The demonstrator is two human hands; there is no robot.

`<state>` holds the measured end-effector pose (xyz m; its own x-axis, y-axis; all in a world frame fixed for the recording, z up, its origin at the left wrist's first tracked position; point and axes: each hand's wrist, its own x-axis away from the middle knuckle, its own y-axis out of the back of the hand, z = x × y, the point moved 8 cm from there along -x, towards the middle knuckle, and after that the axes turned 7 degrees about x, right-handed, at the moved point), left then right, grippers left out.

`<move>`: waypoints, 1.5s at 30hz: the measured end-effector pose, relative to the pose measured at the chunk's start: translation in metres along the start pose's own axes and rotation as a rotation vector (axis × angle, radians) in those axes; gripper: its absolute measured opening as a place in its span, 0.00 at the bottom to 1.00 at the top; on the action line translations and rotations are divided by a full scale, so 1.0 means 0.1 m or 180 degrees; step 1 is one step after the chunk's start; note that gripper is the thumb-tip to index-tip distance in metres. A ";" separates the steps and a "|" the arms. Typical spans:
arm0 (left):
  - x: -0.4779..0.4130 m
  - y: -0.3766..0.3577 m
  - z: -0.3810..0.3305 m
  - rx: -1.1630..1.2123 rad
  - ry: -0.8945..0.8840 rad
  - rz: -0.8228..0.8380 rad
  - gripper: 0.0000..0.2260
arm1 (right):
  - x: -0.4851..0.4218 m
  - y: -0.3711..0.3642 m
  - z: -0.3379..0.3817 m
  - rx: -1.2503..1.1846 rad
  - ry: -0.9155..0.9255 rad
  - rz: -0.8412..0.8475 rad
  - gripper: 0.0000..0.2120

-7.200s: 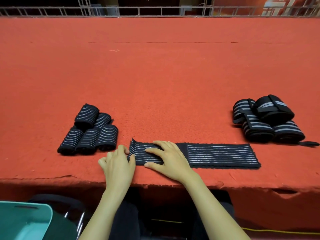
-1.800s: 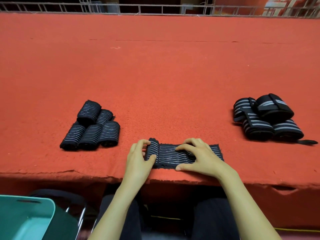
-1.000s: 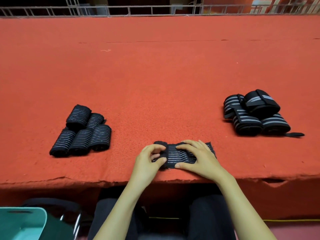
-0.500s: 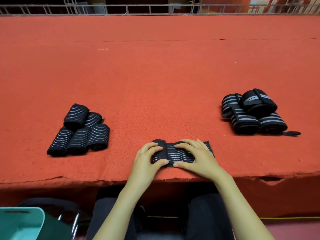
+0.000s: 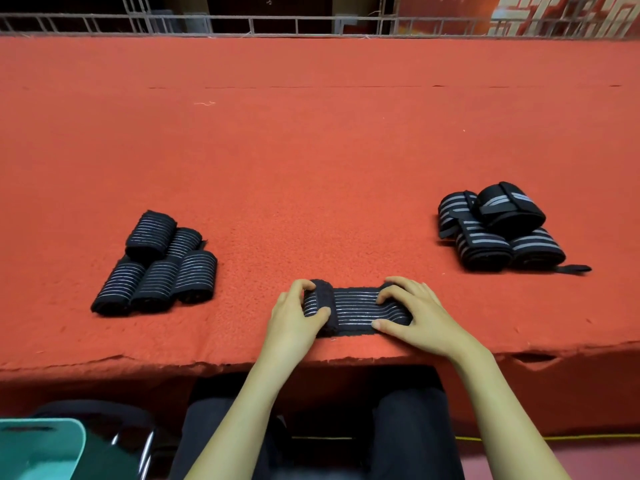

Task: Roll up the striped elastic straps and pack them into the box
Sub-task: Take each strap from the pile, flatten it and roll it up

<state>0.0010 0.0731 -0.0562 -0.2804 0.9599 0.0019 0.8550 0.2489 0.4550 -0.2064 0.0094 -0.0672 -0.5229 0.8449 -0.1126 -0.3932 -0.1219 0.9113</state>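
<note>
A black strap with thin pale stripes [image 5: 356, 308] lies across the near edge of the red felt surface [image 5: 311, 161], its left end already wound into a short roll. The left hand [image 5: 292, 322] grips that roll, fingers [image 5: 300, 289] curled over its far side and the thumb closed against its near side. The right hand [image 5: 417, 318] covers the strap's right end, its bent fingers set tip-down on the flat stretch and its thumb along the near edge; the end itself is hidden under the palm, so I cannot tell whether this hand pinches the strap or only presses it. To the left, well apart, five finished rolls [image 5: 159, 261] sit packed together, one resting on top of the others. To the right, farther off, a looser heap of wider-striped straps [image 5: 498, 233] is stacked up, a dark tab trailing from its near right side; how many lie in it is hard to count. The teal box [image 5: 38, 448] shows only as a corner at the bottom left, below the surface, cut off by the frame. A metal railing [image 5: 277, 26] runs along the far edge, and the space behind it is too dark to make out.
</note>
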 end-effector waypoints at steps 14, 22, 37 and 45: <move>0.05 0.66 0.20 0.0237 0.0139 -0.0936 0.17 | -0.25 -0.31 0.58 0.0026 0.0171 0.0290 0.21; 0.03 0.52 -0.01 -0.0566 -0.0578 -0.1105 0.12 | -0.35 -0.39 0.67 -0.0125 0.0300 0.0213 0.32; -0.07 0.33 -0.04 0.0005 -0.0401 -0.0034 0.11 | -0.29 -0.34 0.56 -0.0396 0.0079 -0.0255 0.32; -0.08 0.33 0.11 0.0309 0.0174 -0.0203 0.18 | -0.29 -0.35 0.54 -0.0381 0.0097 -0.0367 0.32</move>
<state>0.0358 0.0751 -0.0512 -0.3567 0.9339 0.0254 0.8722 0.3231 0.3674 -0.1361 0.0171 -0.0747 -0.4911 0.8409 -0.2274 -0.5383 -0.0877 0.8381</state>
